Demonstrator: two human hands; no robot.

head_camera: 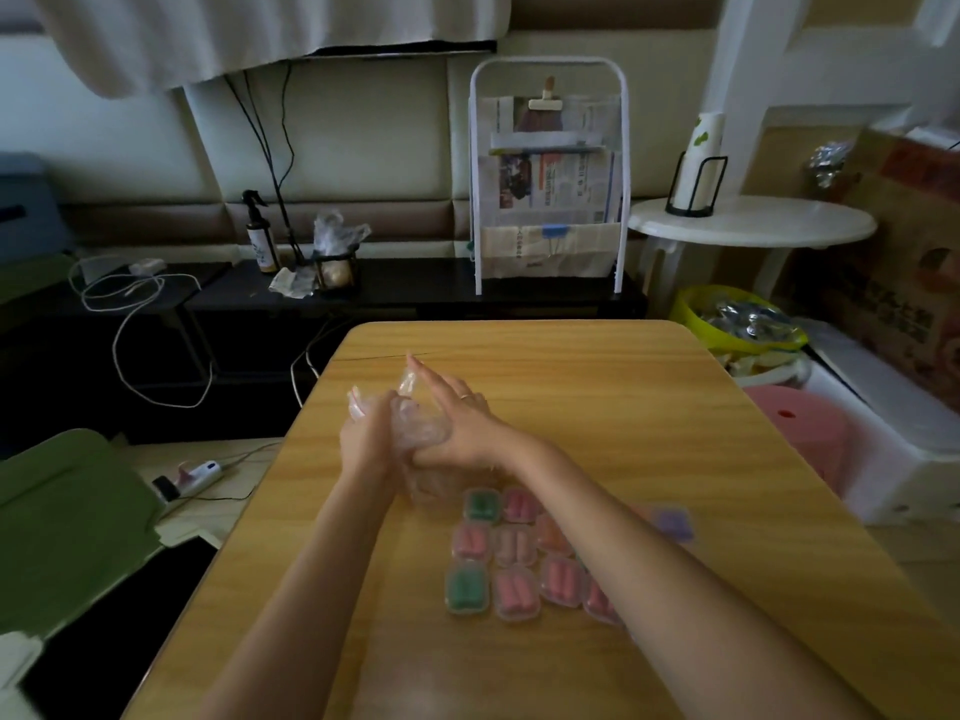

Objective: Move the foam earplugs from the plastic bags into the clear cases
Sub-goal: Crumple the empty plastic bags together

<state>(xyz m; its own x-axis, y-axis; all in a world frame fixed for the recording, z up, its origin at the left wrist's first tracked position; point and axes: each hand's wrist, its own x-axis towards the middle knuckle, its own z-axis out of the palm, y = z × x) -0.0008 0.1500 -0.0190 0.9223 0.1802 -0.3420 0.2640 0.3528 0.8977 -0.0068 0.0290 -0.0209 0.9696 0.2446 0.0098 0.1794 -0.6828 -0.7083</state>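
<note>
On the desk (pixel 597 387) before us, our two hands meet left of centre, the left hand (pixel 366 439) just left of the right hand (pixel 457 428), with a wad of plastic bags (pixel 415 433) between them. Nearer to us and to the right lie the cases (pixel 514 553) in rows, touching one another, partly under our right forearm. Behind the desk runs a low shelf (pixel 415 291) carrying a spray bottle (pixel 258 236) at left and a paper rack (pixel 550 189) at right. A small round table (pixel 753 220) stands right of the rack, a cup holder (pixel 696 184) on it.
</note>
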